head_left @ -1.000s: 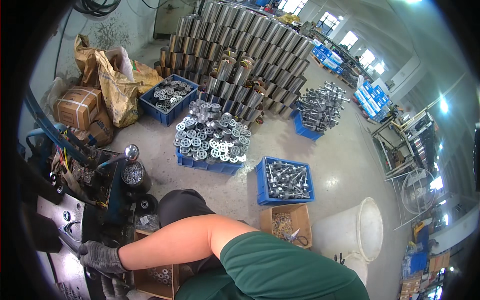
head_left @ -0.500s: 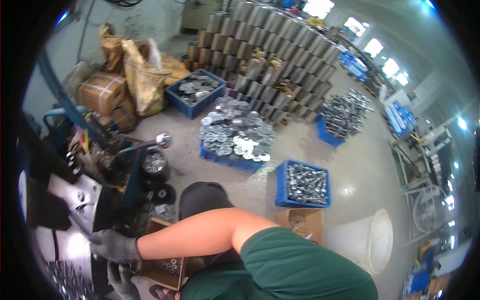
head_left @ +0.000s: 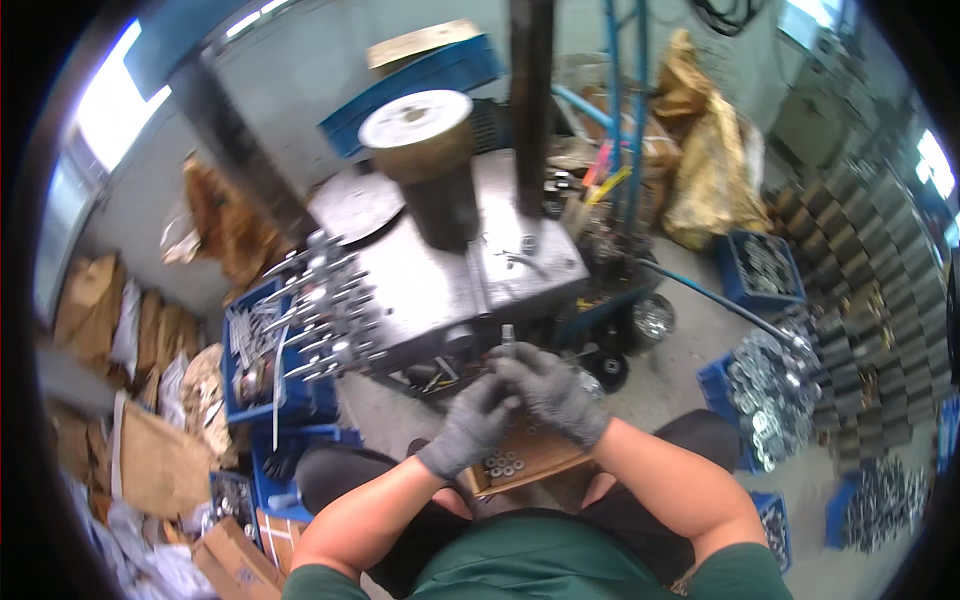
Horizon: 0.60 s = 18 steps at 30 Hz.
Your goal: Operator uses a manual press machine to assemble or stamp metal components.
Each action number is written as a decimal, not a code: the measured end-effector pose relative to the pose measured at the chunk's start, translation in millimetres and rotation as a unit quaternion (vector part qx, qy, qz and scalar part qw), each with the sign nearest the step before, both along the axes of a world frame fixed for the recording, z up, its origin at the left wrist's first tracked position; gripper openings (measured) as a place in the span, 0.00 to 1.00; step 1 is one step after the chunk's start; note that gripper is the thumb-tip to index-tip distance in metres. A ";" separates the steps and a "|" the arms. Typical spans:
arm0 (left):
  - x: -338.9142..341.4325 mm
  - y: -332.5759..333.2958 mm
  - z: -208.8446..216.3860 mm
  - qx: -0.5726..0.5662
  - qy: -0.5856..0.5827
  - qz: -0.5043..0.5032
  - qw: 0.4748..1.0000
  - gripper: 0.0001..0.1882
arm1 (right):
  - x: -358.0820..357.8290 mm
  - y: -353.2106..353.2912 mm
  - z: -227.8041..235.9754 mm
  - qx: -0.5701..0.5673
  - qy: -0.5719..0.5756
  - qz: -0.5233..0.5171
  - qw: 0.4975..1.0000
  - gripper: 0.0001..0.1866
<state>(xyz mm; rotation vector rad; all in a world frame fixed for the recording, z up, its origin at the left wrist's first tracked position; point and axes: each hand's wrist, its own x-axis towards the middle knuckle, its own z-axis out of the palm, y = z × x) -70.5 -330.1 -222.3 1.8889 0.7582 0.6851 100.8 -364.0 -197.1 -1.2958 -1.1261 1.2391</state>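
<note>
Gloved fingers of the right hand [head_left: 558,395] are pinched round a small metal piece [head_left: 508,336], just before the steel machine table [head_left: 420,292]; the left hand [head_left: 468,426] curls close by, its grip impossible to tell. The piece looks narrow, bright and upright, its lower end hidden. Below, a box [head_left: 545,470] holds loose washers [head_left: 504,463]. Judging by the metal shafts [head_left: 330,318] massed at the table's left, many are already laid out; how many are left cannot be told. Beyond, metal cylinders [head_left: 850,262] stand stacked.
</note>
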 end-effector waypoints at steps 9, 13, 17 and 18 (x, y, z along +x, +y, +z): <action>-3.2 -2.7 -2.3 -0.223 -0.150 0.061 0.961 0.12 | 3.0 35.2 -40.4 -0.163 0.244 -0.045 0.955 0.18; -7.1 -8.2 15.0 -0.141 -0.168 0.082 0.972 0.13 | -8.7 62.4 -71.2 -0.172 0.251 -0.001 0.953 0.19; -14.2 -5.6 28.5 -0.121 -0.209 0.095 0.966 0.14 | -18.6 94.1 -88.1 -0.323 0.366 0.010 0.873 0.28; -17.7 -4.2 31.5 -0.138 -0.221 0.096 0.961 0.14 | -20.5 98.7 -91.3 -0.317 0.339 0.011 0.885 0.28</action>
